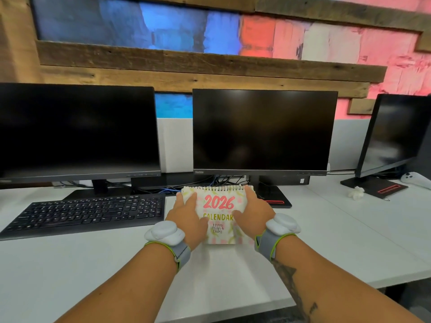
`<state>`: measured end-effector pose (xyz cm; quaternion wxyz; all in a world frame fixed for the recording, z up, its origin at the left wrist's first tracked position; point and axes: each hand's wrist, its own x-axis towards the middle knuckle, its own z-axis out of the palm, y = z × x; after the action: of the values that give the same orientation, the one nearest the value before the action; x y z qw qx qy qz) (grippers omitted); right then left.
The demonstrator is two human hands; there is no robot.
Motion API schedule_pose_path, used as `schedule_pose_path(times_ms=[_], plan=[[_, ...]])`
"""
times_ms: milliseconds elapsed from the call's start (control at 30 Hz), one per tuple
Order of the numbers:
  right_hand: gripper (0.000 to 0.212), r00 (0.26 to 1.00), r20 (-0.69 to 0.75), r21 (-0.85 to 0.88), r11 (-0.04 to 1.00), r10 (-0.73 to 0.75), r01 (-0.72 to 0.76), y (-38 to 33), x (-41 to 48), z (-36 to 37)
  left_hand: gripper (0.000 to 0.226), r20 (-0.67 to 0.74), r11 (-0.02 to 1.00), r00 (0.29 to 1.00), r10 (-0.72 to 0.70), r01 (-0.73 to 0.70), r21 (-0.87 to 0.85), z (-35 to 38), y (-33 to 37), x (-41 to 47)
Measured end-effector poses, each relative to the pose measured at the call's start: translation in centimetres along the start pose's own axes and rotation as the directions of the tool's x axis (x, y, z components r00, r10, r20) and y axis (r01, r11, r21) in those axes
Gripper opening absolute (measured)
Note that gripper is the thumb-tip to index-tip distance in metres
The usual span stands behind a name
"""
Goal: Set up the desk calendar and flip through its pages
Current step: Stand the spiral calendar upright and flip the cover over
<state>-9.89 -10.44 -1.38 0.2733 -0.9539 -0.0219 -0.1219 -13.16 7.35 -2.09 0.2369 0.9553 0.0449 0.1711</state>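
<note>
Head view: both hands hold calendar (219, 213), spiral edge pointing away.

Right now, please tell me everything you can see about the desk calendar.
The desk calendar is a small paper pad with a metal spiral binding along its far top edge. Its white cover has a pink and green floral print and reads "2026 CALENDAR, From: Ryan & Daisy". The cover page shows, not yet flipped. It sits on the white desk before the middle monitor, tilted toward the camera. The left hand and right hand grip its sides, thumbs on the cover.
</note>
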Motion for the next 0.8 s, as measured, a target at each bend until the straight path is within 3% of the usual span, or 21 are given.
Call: schedule_pose_path(times_ms=[200, 333, 433, 467, 533, 600, 633, 733, 800], plan=[[0.078, 0.991, -0.125, -0.011, 0.999, 0.044, -0.045, -1.5, -0.1, -2.0, 0.058, -0.253, 0.960, 0.962, 0.099, -0.159, -0.231, -2.6, 1.2, -0.3], [0.071, 0.983, -0.178, 0.163, 0.986, 0.055, -0.026, -2.3, 0.3, -4.6, 0.040, -0.403, 0.871, 0.913, 0.061, -0.246, -0.425, -5.0, 2.5, 0.1], [0.061, 0.991, -0.123, 0.367, 0.930, 0.043, 0.006, -2.9, 1.1, -7.0, 0.036, -0.481, 0.815, 0.876, 0.046, -0.311, -0.490, -6.3, 3.1, 0.5], [0.059, 0.994, -0.095, 0.488, 0.873, 0.057, -0.003, -3.0, 1.5, -7.8, 0.038, -0.492, 0.808, 0.869, 0.047, -0.324, -0.493, -6.5, 3.1, 0.6], [0.063, 0.986, 0.061, 0.783, 0.605, 0.154, -0.143, -3.3, 2.0, -9.3, 0.046, -0.465, 0.779, 0.884, 0.057, -0.330, -0.533, -6.6, 3.0, 1.1], [0.070, 0.975, 0.163, 0.911, 0.356, 0.153, -0.208, -3.3, 2.4, -10.0, 0.056, -0.412, 0.732, 0.906, 0.099, -0.346, -0.586, -6.3, 3.0, 1.5], [0.072, 0.979, 0.156, 0.927, 0.321, 0.132, -0.191, -3.3, 2.7, -10.1, 0.061, -0.397, 0.729, 0.908, 0.135, -0.363, -0.581, -6.0, 3.0, 1.6], [0.065, 0.996, 0.081, 0.905, 0.415, 0.037, -0.089, -3.2, 3.5, -9.4, 0.068, -0.352, 0.823, 0.892, 0.284, -0.415, -0.387, -5.0, 2.8, 2.1], [0.064, 1.000, 0.005, 0.741, 0.672, -0.030, 0.017, -3.0, 4.0, -8.2, 0.064, -0.245, 0.881, 0.893, 0.377, -0.427, -0.202, -4.2, 2.5, 2.7]])
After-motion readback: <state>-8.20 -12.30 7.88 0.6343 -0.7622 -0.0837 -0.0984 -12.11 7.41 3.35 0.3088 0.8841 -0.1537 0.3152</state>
